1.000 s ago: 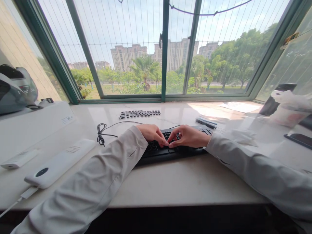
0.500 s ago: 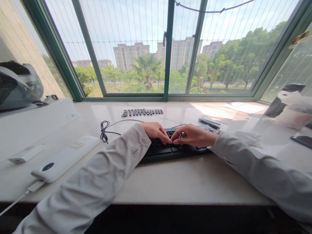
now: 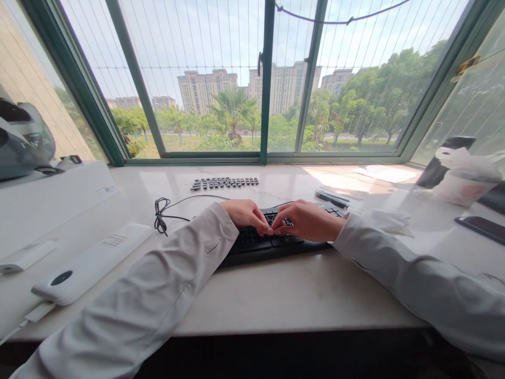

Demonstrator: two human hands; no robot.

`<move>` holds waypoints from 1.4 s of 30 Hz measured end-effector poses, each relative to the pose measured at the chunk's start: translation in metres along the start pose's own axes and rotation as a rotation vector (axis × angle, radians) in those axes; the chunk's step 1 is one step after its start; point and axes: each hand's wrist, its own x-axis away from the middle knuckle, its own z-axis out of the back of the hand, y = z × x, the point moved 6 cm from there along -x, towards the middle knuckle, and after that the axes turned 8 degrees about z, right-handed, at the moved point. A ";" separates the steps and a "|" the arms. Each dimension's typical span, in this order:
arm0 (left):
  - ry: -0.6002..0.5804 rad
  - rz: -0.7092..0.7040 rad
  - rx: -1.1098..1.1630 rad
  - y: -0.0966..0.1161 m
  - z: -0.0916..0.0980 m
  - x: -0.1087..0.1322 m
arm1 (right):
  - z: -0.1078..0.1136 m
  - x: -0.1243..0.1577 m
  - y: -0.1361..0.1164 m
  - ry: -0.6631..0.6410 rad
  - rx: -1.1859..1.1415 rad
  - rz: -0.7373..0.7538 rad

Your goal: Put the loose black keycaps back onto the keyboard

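Note:
A black keyboard (image 3: 244,257) lies on the pale counter, several of its key places showing without caps. Over its middle, my left hand (image 3: 248,215) has thumb and forefinger pinched together. Opposite it, my right hand (image 3: 302,220) is also pinched, its fingertips meeting those of the left just above the keys. Whatever sits between the fingertips is too small or hidden to make out. Behind the keyboard, loose black keycaps (image 3: 224,183) are laid out in rows. The keyboard's cable (image 3: 161,216) is tied in a bundle at its left.
A white power bank (image 3: 92,263) with a plugged cable lies at the left, near a white box (image 3: 55,195). Pens (image 3: 332,198), a clear plastic bag (image 3: 389,220) and a dark phone (image 3: 482,227) lie to the right. The counter's front edge (image 3: 292,331) runs below my forearms.
The view has shifted slightly, so everything sits a little further left. My hands stay pinched together over the keyboard, the fingertips now closer to each other.

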 end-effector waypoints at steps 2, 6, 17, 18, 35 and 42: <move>-0.003 0.000 -0.014 0.001 -0.001 0.000 | 0.000 0.000 -0.001 0.005 -0.007 0.011; -0.013 -0.013 -0.021 -0.001 -0.002 -0.003 | 0.001 0.001 0.001 0.028 -0.067 -0.004; -0.055 -0.020 -0.025 -0.005 -0.003 -0.006 | -0.001 0.001 0.000 -0.023 -0.012 0.061; -0.053 -0.020 -0.030 -0.005 -0.003 -0.006 | 0.000 0.001 -0.002 -0.024 0.022 0.081; -0.038 -0.036 -0.048 -0.005 -0.001 -0.008 | 0.003 0.003 -0.005 -0.038 0.109 0.108; -0.028 -0.028 -0.039 -0.007 -0.001 -0.009 | 0.004 0.003 -0.006 -0.042 0.124 0.111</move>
